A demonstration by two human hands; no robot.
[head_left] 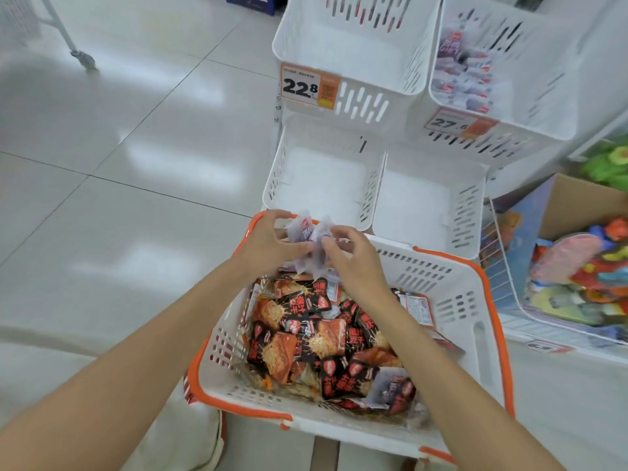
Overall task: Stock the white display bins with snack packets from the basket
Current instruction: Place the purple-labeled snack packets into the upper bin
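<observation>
Snack packets, pale purple and white, are bunched between both hands above the far rim of the basket. The left hand grips the bundle from the left with fingers curled round it, and the right hand pinches it from the right with thumb and fingertips closed on the wrappers. Below them the white basket with orange rim holds a heap of black and orange packets, with one more pale packet lying near its front right corner. Just beyond the basket stand two lower white bins, the left bin and the right bin, side by side. Above them sit two upper bins: the upper left bin carries a price tag reading 22.8, and the upper right bin holds pale packets like those in the hands. A cardboard box of toys stands to the right on the tiled floor.
</observation>
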